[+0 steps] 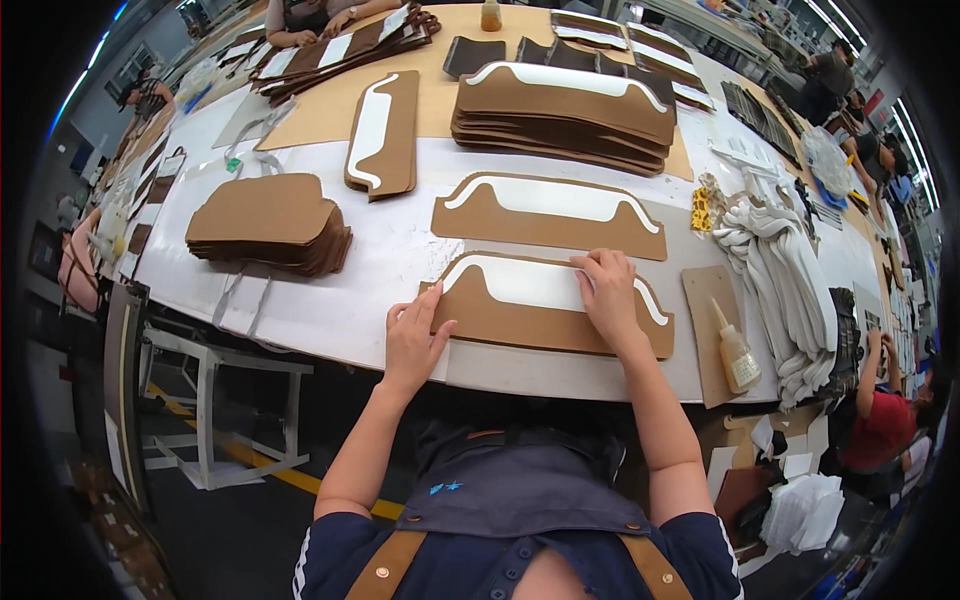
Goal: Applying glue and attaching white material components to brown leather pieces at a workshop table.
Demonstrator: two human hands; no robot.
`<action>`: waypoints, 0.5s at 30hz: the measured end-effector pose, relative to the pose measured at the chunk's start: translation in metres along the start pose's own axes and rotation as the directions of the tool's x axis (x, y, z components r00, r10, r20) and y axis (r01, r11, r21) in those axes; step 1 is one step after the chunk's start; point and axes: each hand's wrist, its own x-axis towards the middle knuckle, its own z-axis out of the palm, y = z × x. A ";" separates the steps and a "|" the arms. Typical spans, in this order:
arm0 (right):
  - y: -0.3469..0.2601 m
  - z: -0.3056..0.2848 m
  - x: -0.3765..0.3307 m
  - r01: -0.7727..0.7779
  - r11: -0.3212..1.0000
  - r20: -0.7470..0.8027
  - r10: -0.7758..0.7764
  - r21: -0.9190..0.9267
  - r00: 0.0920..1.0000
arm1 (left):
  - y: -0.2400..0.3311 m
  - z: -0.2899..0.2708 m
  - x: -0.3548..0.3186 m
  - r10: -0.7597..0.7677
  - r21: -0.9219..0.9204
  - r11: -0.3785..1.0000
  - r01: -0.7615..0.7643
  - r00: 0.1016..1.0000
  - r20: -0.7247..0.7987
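Note:
A long brown panel [520, 315] with a shaped white strip [530, 282] on its face lies before me near the table's front edge. My left hand [415, 338] rests at the panel's left end, fingers spread, with the fingertips on its edge. Toward the panel's right half, my right hand [610, 298] touches the white strip with bent fingertips, thumb and forefinger apart; it covers part of the strip. Just beyond lies a second brown panel [470, 226] with a similar white strip [550, 198].
A tall stack of brown panels [560, 120] stands farther back, with one panel [400, 130] left of it. More brown pieces [265, 215] are piled at left. On the right are a glue bottle [738, 358], a brown board [700, 300] and bundled white strips [780, 290]. A co-worker's hands [335, 22] are at far left.

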 end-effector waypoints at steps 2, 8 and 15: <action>-0.001 0.005 0.005 0.061 0.995 0.009 -0.061 -0.076 0.998 | -0.001 -0.002 0.002 -0.057 -0.011 0.998 0.057 0.998 0.001; 0.001 0.010 0.002 0.061 0.984 -0.016 -0.065 -0.169 0.998 | -0.019 0.009 -0.002 -0.388 -0.487 0.850 0.201 0.863 -0.322; 0.000 0.011 0.005 0.109 0.969 -0.001 -0.112 -0.222 0.994 | -0.013 0.004 -0.006 -0.406 -0.462 0.856 0.233 0.856 -0.320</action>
